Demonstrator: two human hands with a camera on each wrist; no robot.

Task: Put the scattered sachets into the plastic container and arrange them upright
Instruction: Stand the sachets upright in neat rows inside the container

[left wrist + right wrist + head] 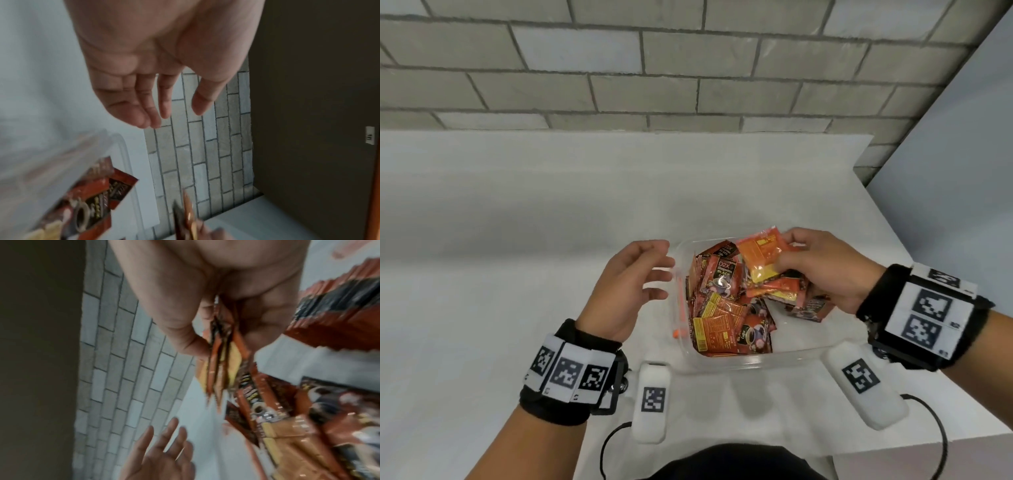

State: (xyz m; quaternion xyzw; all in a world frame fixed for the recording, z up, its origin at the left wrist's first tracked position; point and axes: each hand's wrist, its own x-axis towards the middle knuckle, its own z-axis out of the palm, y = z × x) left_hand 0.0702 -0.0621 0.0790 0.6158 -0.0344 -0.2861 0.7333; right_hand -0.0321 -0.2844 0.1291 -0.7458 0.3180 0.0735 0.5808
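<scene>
Right hand (822,270) pinches several orange sachets (763,257) above the plastic container (739,359). Sachets inside read "D2X BLACK". Left hand (626,284), fingers apart, holds nothing, just left.

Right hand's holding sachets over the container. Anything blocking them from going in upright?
Yes. Loose sachets already lie jumbled across the plastic container directly under the held sachets. The left hand is beside it, not blocking.

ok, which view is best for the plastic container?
Head view: the plastic container shows whole, rim and sachets inside. Left wrist catches only a blurred corner. Right wrist shows the sachets; the container itself is hard to make out.
</scene>
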